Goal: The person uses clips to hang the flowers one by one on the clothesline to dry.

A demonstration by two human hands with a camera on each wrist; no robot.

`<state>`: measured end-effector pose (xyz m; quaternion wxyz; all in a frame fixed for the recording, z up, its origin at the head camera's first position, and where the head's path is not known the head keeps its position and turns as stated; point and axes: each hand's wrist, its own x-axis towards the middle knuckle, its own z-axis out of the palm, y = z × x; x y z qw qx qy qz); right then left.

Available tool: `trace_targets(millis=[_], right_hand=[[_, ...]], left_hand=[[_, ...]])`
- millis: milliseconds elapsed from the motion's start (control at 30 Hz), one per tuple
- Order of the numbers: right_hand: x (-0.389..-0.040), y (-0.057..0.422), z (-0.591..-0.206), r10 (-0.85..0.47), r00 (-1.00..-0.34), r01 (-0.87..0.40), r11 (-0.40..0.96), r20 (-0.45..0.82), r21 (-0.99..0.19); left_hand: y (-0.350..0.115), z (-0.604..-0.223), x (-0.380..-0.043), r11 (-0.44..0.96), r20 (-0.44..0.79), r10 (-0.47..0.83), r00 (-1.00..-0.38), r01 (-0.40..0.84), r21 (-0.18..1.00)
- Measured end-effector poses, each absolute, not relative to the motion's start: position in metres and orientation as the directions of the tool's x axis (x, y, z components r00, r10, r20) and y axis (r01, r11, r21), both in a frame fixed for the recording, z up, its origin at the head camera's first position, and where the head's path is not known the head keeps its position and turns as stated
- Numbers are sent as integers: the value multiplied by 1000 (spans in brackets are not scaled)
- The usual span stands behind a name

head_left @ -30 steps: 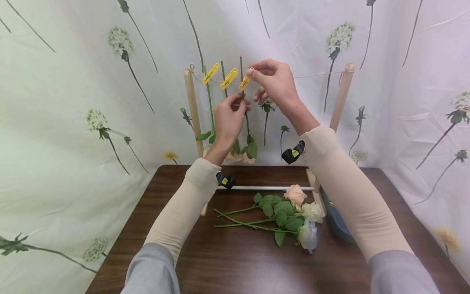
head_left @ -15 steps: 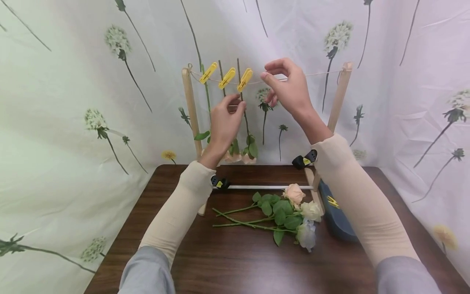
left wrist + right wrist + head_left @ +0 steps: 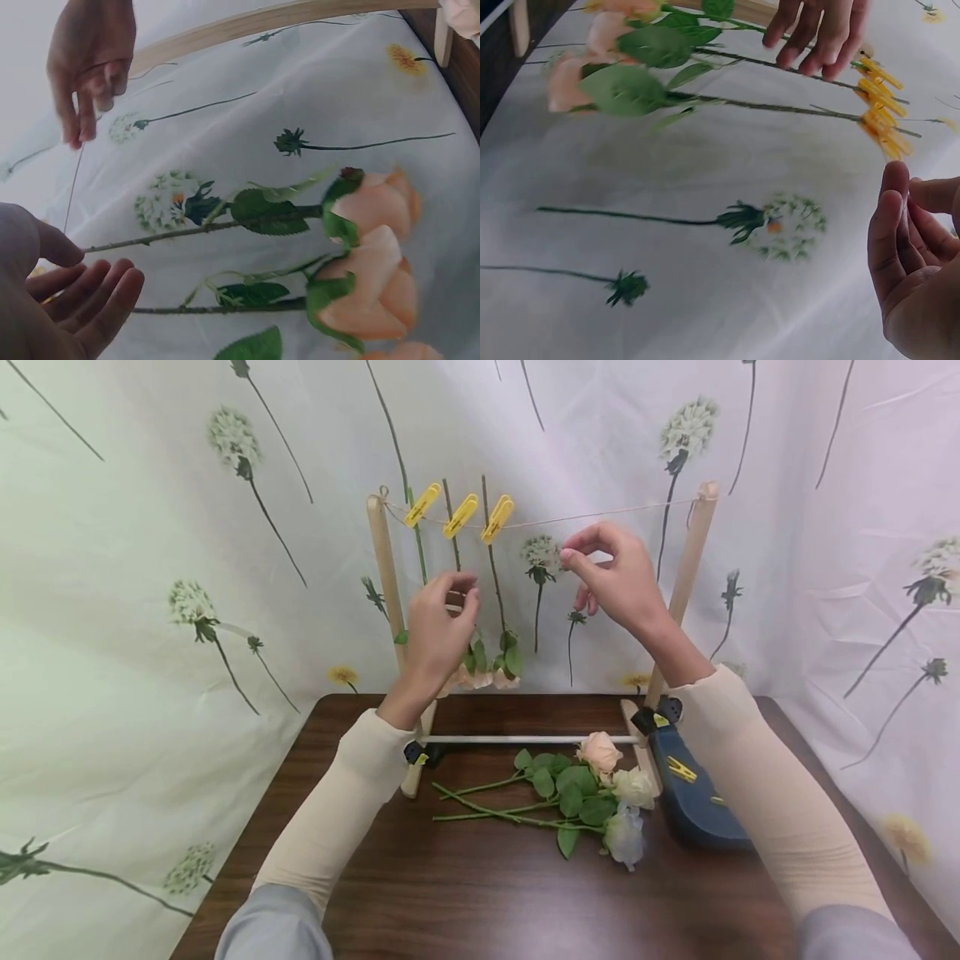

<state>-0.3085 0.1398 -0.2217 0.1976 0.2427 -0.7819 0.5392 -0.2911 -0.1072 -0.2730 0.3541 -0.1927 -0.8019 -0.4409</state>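
Three yellow clothespins (image 3: 497, 520) clip rose stems to a string (image 3: 577, 517). The roses hang heads down; peach blooms (image 3: 364, 292) and green leaves show in the left wrist view. My left hand (image 3: 442, 627) is just below the clothespins, in front of the hanging stems, fingers loosely bent and holding nothing. To the right, my right hand (image 3: 618, 577) hovers below the string, thumb and fingers loosely curved with nothing between them. In the right wrist view the rightmost clothespin (image 3: 885, 135) appears beyond the right fingertips (image 3: 895, 176).
A wooden post (image 3: 693, 568) holds each end of the string, with a white rod (image 3: 525, 740) low between them. On the brown table (image 3: 480, 893) lie a peach rose (image 3: 600, 752), a white one (image 3: 634, 787) and a pale blue one (image 3: 625, 837). A blue tray (image 3: 701, 818) holds yellow clothespins.
My right hand has let go of the rightmost clothespin and moved right and down. My left hand has released the stem and drawn down and left. The rose stays hanging.
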Motion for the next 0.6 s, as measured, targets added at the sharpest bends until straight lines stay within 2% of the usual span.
trace_targets(millis=[267,600], right_hand=[[-302,168,-244,-175,-826,-559,372,536,-741],[-297,212,-272,-154,-858,-503,448,490,-739]], left_hand=[[-126,-298,-284,563,731,87,-676,639,524],[-144,-332,-278,604,649,166,-742,597,528]])
